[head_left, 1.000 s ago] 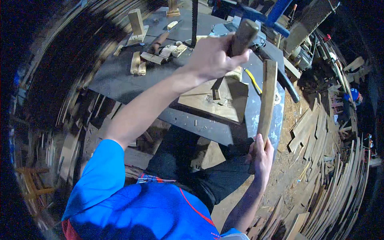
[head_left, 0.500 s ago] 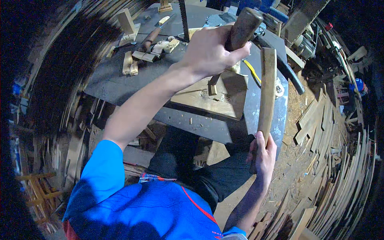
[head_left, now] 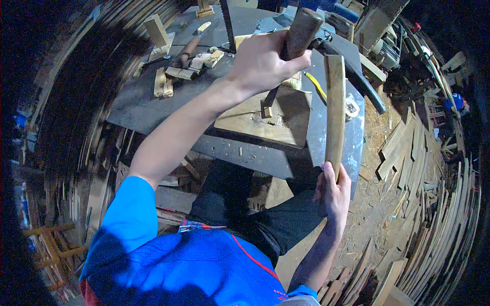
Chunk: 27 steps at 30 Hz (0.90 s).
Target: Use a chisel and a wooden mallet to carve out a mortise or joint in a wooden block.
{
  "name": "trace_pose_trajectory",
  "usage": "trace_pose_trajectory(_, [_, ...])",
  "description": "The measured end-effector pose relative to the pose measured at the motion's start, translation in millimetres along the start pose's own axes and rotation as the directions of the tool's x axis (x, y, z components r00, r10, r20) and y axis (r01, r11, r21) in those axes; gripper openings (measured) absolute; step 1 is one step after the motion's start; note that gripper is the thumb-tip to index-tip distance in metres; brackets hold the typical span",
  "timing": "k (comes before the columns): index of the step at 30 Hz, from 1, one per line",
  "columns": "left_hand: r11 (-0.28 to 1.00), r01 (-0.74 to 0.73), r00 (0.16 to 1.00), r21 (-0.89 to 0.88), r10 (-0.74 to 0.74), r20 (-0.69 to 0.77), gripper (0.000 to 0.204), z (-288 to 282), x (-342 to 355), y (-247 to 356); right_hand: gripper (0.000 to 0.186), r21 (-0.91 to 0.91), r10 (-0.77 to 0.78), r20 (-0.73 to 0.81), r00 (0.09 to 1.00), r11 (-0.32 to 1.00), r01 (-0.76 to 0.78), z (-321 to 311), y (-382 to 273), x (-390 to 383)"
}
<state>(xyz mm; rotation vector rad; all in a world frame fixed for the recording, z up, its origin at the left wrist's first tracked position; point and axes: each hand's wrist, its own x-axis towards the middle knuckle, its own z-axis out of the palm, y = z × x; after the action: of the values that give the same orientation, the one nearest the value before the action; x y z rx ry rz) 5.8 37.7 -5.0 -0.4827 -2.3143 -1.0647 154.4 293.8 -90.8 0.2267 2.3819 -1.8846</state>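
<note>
Head view | grips dark handle [head_left: 304, 26], apparently a tool's, in left hand [head_left: 265, 58] at 12 o'clock | grips wooden bar [head_left: 335, 107] in right hand [head_left: 336, 196] at 4 o'clock

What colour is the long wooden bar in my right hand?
The long wooden bar in your right hand is yellowish brown, seen in the head view.

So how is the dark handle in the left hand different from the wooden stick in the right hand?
The dark handle looks thick and round; the wooden stick is paler and flat-sided. Only a short stub of the dark handle shows above the left hand, while a long stretch of the wooden stick shows beyond the right hand. Each is gripped in one hand.
</note>
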Motion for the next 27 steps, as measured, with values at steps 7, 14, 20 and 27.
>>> trace_pose_trajectory(7, [0.995, 0.087, 0.995, -0.039, -0.088, -0.038, 0.046, -3, 4, -4, 0.03, 0.029, -0.003, -0.004, 1.0, 1.0, 0.003, -1, 7, -3])
trace_pose_trajectory(14, [0.996, 0.077, 0.996, -0.038, -0.078, -0.038, 0.049, 4, -3, -12, 0.03, 0.041, 0.033, -0.007, 0.999, 0.999, -0.033, 7, -1, -4])
trace_pose_trajectory(20, [0.999, 0.036, 0.998, -0.02, -0.037, -0.044, 0.048, 4, -1, -4, 0.029, 0.057, 0.011, 0.004, 1.0, 0.998, -0.011, 2, -6, -3])
trace_pose_trajectory(27, [0.992, 0.118, 0.99, -0.037, -0.12, -0.074, 0.039, 5, -1, 5, 0.03, 0.081, -0.025, 0.01, 1.0, 0.996, 0.024, -2, 7, 0])
